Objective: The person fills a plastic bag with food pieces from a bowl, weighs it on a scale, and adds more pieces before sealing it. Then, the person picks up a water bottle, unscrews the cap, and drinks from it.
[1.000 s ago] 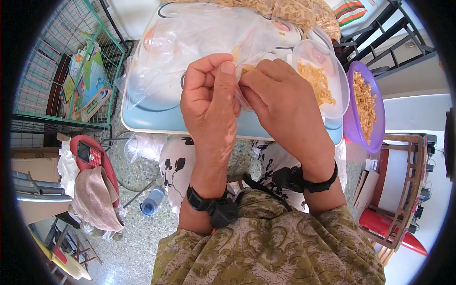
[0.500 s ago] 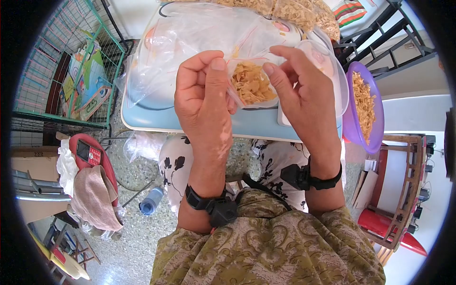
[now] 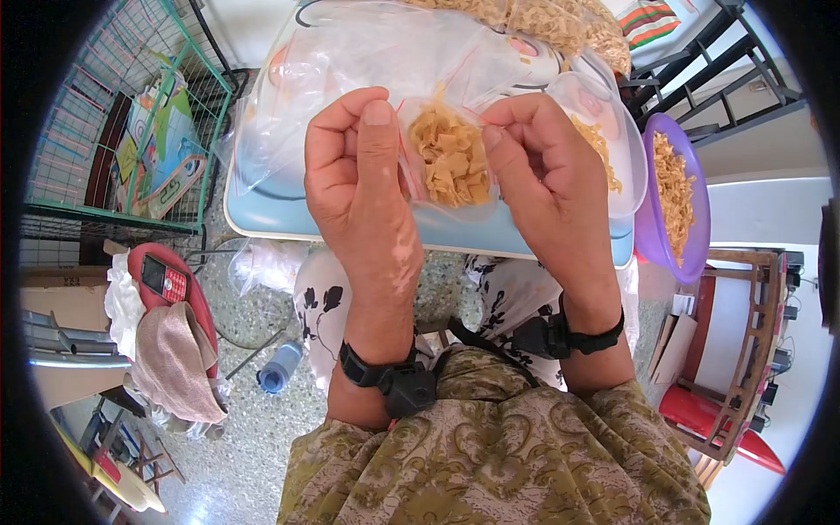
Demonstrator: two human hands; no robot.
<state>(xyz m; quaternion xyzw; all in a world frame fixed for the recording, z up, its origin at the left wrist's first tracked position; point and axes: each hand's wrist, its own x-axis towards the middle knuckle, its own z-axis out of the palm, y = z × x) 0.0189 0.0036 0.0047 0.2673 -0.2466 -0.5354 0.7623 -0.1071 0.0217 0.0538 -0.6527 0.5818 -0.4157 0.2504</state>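
A small clear zip bag with a red line along its mouth is held up over the front of the table. Yellowish dried flakes fill it. My left hand pinches its left edge between thumb and curled fingers. At the right edge, my right hand grips the bag's rim with thumb and forefinger. Behind my right hand lies a clear, shallow dish with some flakes in it, partly hidden. Flat clear plastic bags are spread on the table behind my left hand.
A large clear bag of flakes lies at the table's back edge. A purple basin of dried pieces stands at the right. Left are a green wire cage and a red stool with a phone and towel.
My right hand has moved left and closed on the bag's right edge. My left hand has shifted slightly left with the bag. More flakes in the dish now show.
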